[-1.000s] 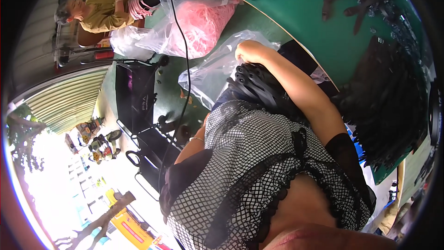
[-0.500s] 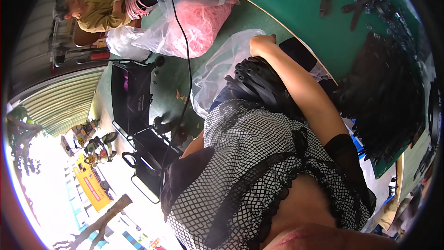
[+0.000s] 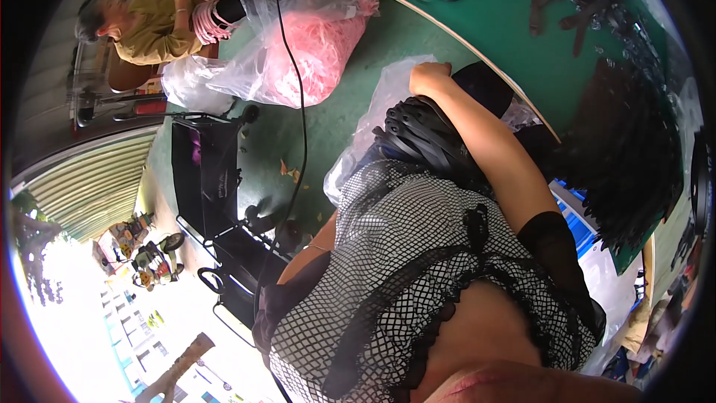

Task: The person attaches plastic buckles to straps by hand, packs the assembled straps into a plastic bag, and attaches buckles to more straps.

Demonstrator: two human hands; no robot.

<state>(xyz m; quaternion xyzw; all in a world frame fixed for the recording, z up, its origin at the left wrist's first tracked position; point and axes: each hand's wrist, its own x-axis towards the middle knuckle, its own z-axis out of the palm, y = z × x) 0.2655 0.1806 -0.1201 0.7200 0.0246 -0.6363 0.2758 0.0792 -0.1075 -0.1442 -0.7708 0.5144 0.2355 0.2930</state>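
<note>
My right hand (image 3: 430,79) is closed at the far end of my outstretched arm, with its fingers curled. It appears to grip the upper edge of a clear plastic bag (image 3: 369,131), which hangs down beside my lap. On my lap, just below that hand, lies a bundle of black straps (image 3: 421,131) with looped, holed ends. Part of my left forearm (image 3: 317,246), with a thin band on it, shows beside my waist. My left hand itself is hidden behind my body and clothing.
A green-topped table (image 3: 477,11) at the right carries heaps of black straps (image 3: 619,157). A clear bag of pink strips (image 3: 317,52) stands on the floor. Nearby are a seated person (image 3: 153,26), a black folding chair (image 3: 205,172) and a hanging black cable (image 3: 302,97).
The clear bag beside my lap has become narrower and more gathered. My right hand has shifted slightly right and down in the picture. A yellow vehicle outside has left the view.
</note>
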